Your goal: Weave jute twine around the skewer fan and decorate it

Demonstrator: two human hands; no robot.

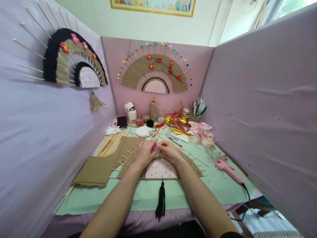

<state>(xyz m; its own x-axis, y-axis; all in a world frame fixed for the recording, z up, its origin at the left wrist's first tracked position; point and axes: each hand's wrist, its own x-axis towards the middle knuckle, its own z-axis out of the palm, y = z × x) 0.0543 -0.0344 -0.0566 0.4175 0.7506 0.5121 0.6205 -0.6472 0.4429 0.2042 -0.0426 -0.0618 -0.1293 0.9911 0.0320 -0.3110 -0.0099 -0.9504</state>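
Observation:
Above the woven fan (128, 162) on the table, my left hand (145, 153) is closed on a small bright pink piece (154, 146), whose exact shape is mostly covered by fingers. My right hand (170, 151) is pinched close beside it; whatever sits between those fingertips is too small to make out. The fan is a half circle of jute twine woven over thin sticks that poke past its rim. A white half-round centre with pink dots (161, 169) lies between my forearms. From its lower edge hangs a black tassel (160, 201).
A pink glue gun (230, 170) with a black cord lies at the right. Cut cardboard (95, 170) and a bundle of thin sticks (112, 142) are at the left. Coloured pipe cleaners (179, 119) and a white bottle (131, 115) stand at the back. Finished fans (138, 74) hang on the partitions.

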